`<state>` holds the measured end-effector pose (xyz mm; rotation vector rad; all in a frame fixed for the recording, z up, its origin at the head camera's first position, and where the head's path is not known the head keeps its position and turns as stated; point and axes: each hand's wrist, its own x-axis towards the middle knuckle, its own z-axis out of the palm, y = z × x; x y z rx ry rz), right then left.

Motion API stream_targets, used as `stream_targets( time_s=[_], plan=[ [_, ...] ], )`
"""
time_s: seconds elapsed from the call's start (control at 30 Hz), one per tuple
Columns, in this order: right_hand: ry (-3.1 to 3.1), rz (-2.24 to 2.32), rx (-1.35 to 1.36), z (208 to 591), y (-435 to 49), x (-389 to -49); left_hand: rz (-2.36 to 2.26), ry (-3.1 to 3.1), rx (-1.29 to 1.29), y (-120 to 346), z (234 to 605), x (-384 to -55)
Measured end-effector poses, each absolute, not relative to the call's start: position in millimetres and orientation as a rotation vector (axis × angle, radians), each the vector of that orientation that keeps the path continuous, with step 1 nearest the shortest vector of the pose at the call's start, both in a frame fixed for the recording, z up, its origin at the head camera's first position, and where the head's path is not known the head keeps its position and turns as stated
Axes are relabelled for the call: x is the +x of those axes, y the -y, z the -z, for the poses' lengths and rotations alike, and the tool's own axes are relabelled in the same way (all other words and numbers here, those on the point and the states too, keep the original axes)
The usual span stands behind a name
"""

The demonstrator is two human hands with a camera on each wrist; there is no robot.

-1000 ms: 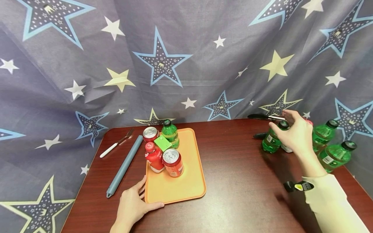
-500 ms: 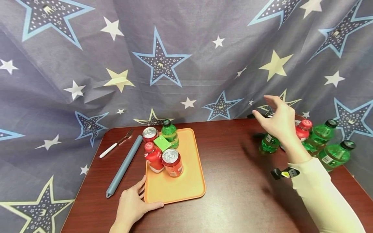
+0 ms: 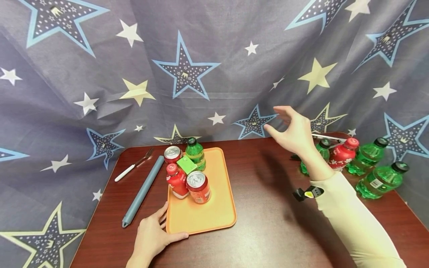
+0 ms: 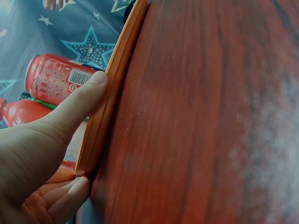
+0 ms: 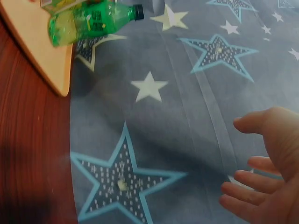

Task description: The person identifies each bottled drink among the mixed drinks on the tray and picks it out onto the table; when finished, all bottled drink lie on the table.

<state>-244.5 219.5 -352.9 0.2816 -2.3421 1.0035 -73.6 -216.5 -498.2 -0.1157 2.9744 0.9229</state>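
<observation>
In the head view, my left hand (image 3: 151, 235) grips the near-left corner of the orange tray (image 3: 218, 219). Its thumb lies on the front rim and its fingers bend around the left side, as the left wrist view shows. My right hand (image 3: 295, 130) hangs above the back of the table with thumb and fingers spread apart, holding nothing. Grouped at the tray's left are a red can (image 3: 199, 188), a red bottle (image 3: 176, 181), a green bottle (image 3: 196, 153), a small green box (image 3: 187, 164) and a second red can (image 3: 172, 154).
Left of the tray lie a grey-blue rod (image 3: 143, 191) and a white-handled fork (image 3: 134, 165). Several bottles stand at the right, among them a red one (image 3: 342, 154) and a green one (image 3: 380, 180). A knife (image 3: 328, 138) shows behind them. A star-patterned cloth (image 3: 234, 74) hangs behind the table.
My right hand has moved left, away from the bottles at the right, uncovering the red bottle there. My left hand and the tray have stayed in place.
</observation>
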Motion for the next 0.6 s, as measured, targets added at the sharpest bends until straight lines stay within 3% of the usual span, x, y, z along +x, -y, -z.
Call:
stream_targets(
  time_s=[0.6],
  plan=[
    [2.317, -1.215, 0.544, 344.5, -140.2, -249.9, -0.920, -2.982, -0.116, 217.2, 500.7, -74.8]
  ],
)
